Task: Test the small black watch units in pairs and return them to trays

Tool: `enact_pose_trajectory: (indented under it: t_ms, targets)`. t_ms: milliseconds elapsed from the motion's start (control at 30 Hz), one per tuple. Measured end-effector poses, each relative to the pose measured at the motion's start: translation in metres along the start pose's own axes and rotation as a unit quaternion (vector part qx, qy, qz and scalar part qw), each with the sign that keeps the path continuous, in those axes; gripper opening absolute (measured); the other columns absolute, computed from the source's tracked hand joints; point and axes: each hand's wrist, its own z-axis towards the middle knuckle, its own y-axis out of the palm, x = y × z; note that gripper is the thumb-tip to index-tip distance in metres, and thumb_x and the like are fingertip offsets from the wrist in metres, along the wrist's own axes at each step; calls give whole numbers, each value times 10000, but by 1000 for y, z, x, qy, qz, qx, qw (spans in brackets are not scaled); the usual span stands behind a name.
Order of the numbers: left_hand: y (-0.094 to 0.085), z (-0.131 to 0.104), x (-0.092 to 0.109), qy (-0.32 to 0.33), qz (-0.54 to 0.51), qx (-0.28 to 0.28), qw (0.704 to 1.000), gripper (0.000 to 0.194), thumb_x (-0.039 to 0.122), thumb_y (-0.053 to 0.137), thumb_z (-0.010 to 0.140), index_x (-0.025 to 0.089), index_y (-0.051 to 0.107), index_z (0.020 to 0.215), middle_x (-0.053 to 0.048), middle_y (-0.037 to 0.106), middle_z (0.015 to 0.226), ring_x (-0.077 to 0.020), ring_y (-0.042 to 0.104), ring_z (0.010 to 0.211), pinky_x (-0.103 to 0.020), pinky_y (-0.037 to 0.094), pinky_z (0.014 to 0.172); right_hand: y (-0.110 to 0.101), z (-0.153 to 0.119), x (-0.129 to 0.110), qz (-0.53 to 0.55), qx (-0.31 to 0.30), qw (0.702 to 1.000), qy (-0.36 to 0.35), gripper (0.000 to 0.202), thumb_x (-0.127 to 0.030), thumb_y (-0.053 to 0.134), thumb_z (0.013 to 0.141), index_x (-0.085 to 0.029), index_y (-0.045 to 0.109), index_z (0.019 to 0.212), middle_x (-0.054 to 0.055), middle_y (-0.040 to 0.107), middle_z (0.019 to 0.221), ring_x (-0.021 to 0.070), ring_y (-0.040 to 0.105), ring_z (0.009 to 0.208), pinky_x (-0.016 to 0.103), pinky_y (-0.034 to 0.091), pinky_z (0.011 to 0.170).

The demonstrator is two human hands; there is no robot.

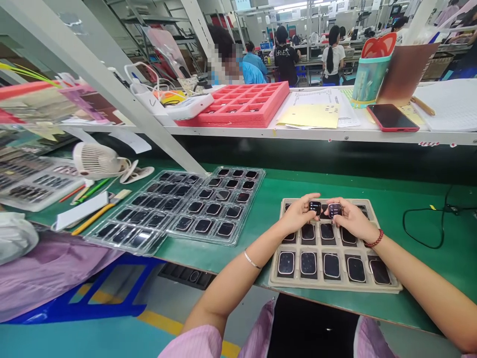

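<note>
My left hand pinches a smartwatch whose dark screen shows small lit marks. Close beside it, my right hand grips a second smartwatch, also with a lit screen, between thumb and fingers. Both watches are without straps and tilted up toward me. Below my hands lies a beige tray on the green bench, with square watch faces seated in its pockets. My hands and wrists hide part of the tray's back rows.
Two clear plastic trays of watch faces lie to the left. Beyond them are a small fan and a yellow-handled brush. A black cable curls at right. The shelf above holds a red foam tray and a phone. People sit behind.
</note>
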Motion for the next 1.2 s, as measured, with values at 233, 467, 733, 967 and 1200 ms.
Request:
enact_pose_trajectory:
  t_ms: [233,467,733,967,1200]
  targets:
    - [-1,2,-1,-5,5,15,1000,387,384,505,856,136,558,1148,-83,662,887,-133,643,665,-189,407,490,-4,0,2,35,-6,999,23,255,-343,444,897,-183,571,1051,79,667,917,145,619,602,283,492,517]
    - [2,-1,1,11,9,-6,1000,418,115,588,715,143,541,1130,-64,650,936,-118,623,730,-275,504,718,-1,0,2,2,-21,1000,-4,413,-121,514,755,-201,500,1160,64,636,1022,138,615,687,287,511,599]
    - [3,-1,6,-4,4,0,1000,284,175,570,764,128,554,1043,-37,634,827,-104,614,657,-223,492,616,-2,-1,-2,-11,-15,1000,14,297,-208,499,817,-188,542,1110,73,656,978,148,628,664,298,515,584]
    - [3,-1,6,-5,1,0,1000,244,170,583,753,139,565,995,-19,630,803,-97,613,630,-220,496,606,-2,0,-1,-14,-15,1000,17,283,-236,507,820,-188,558,1094,63,666,943,144,622,642,298,512,580]
    - [3,-1,6,-9,18,3,1000,249,167,575,748,136,563,994,-19,626,797,-104,616,616,-243,498,628,-2,1,-1,-18,-19,1000,17,290,-211,499,819,-187,567,1100,61,669,946,144,629,641,292,519,577]
